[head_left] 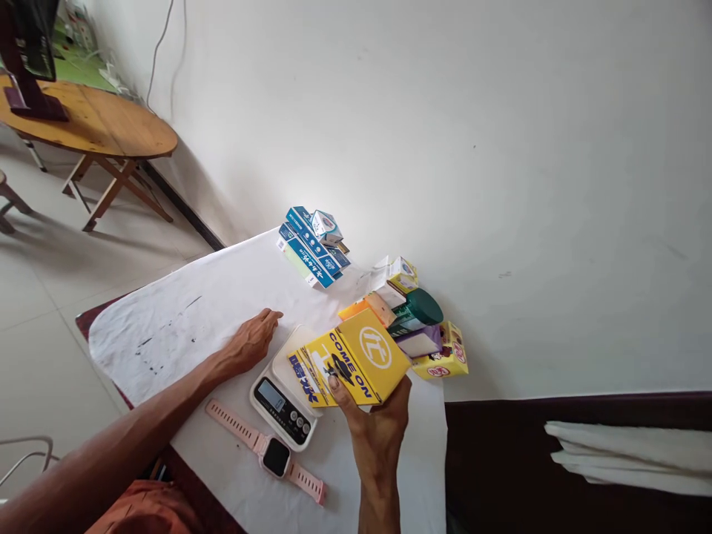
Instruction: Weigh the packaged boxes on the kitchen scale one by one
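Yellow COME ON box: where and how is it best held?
Probably by the near end of the yellow box, coming from the person's side, as the right hand does: thumb on the lettered face, other fingers mostly hidden. Flat faces and straight edges suit this grip.

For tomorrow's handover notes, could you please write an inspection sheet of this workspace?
Surface: white cloth, dark marks near its left end.
Job's things: yellow cardboard box with blue lettering, held at a white rectangular digital scale; contact unclear.
Clutter: pink-strapped square watch beside the scale; blue-and-white cardboard boxes stacked at the back; dark green cylindrical container among assorted packages.
Hands: right hand grips the box; left hand, holding nothing visible, lies on the cloth.
Cables: thin cable against the white wall; pale cable-like loop, lower left.
Surroundings: rounded wooden table bearing a dark monitor.
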Available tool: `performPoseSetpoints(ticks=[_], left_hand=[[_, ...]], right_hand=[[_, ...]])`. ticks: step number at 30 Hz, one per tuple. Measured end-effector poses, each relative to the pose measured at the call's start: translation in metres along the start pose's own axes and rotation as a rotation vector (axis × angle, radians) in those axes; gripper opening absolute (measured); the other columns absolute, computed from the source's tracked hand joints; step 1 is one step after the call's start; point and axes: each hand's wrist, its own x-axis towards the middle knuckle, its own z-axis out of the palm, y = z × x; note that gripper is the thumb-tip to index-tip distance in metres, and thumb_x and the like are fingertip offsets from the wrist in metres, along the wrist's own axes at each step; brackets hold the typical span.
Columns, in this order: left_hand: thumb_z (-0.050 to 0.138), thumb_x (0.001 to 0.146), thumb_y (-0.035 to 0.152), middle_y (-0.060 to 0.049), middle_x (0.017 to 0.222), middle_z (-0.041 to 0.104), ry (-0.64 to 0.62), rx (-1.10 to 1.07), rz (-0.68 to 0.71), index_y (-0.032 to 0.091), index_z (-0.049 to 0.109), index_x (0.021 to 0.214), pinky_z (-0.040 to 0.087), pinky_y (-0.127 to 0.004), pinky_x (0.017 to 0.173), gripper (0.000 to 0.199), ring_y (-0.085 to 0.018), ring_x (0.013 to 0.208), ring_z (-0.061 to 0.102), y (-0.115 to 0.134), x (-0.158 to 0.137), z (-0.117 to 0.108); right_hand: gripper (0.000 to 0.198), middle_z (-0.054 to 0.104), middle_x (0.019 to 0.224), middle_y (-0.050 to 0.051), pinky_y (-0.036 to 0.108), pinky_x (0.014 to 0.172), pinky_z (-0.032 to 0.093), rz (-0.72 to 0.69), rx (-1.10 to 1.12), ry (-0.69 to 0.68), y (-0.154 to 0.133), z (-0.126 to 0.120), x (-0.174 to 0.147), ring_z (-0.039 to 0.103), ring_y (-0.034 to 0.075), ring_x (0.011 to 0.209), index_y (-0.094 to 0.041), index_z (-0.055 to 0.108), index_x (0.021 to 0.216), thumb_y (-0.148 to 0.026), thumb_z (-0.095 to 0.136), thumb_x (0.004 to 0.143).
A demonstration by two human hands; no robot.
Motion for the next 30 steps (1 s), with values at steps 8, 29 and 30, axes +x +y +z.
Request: performPoseSetpoints(ticks=[8,29,30], left_hand=[[0.035,0.1,0.011,-0.011,0.11,0.063,-0.046,0.016,-0.048,0.016,0.053,0.131,0.053,-0.035,0.084,0.036,-0.022,0.094,0.065,0.003,0.001,0.004],[0.033,0.093,0.001,-0.011,0.11,0.06,-0.039,0.054,-0.031,0.018,0.049,0.133,0.053,-0.037,0.087,0.046,-0.025,0.099,0.065,-0.001,0.001,0.014],[0.034,0.093,0.001,-0.011,0.11,0.06,-0.035,0.057,-0.031,0.018,0.048,0.134,0.053,-0.037,0.087,0.047,-0.025,0.098,0.065,-0.002,0.001,0.016]], right_hand=[[0.082,0.067,0.121,0.009,0.04,0.079,0.062,0.062,-0.079,-0.042,-0.01,-0.006,-0.009,0.069,0.028,0.103,-0.027,0.048,0.129,-0.048,0.09,0.062],[0.074,0.068,0.118,0.016,0.045,0.095,0.055,-0.411,-0.055,-0.21,-0.018,0.214,0.158,0.065,0.028,0.108,-0.015,0.053,0.121,-0.053,0.083,0.065],[0.075,0.068,0.119,0.016,0.046,0.097,0.054,-0.419,-0.064,-0.204,-0.014,0.218,0.163,0.064,0.028,0.11,-0.015,0.054,0.122,-0.053,0.084,0.065]])
